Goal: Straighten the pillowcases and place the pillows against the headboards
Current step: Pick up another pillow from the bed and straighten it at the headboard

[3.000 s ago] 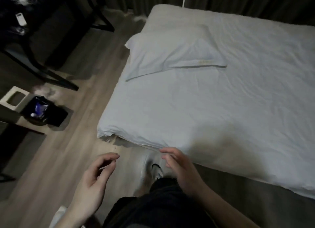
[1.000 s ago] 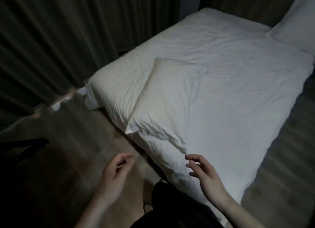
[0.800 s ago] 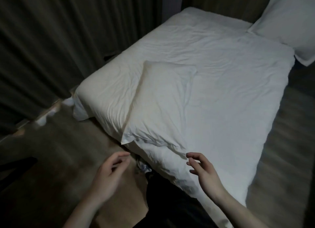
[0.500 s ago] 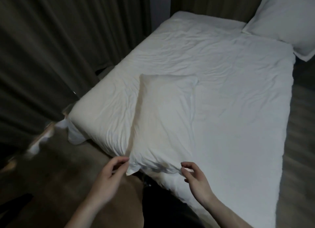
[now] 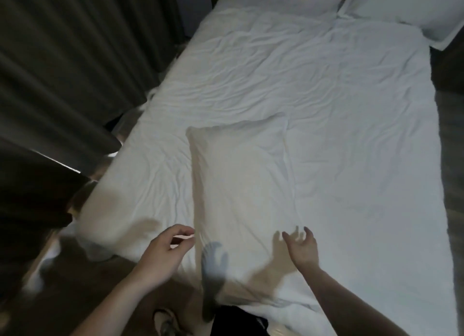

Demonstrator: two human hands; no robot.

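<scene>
Reaching for the near pillow (image 5: 241,185), my left hand (image 5: 163,252) and right hand (image 5: 302,247) hover empty, fingers loose. Next I should grip its near corners.

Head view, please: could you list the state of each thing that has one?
Near pillow: flat on the bed, case wrinkled.
Far pillow: at the bed's far corner.
Bed sheet: creased.
Curtains: drawn.
Left hand: open, holding nothing.
Right hand: open above the near pillow.
</scene>
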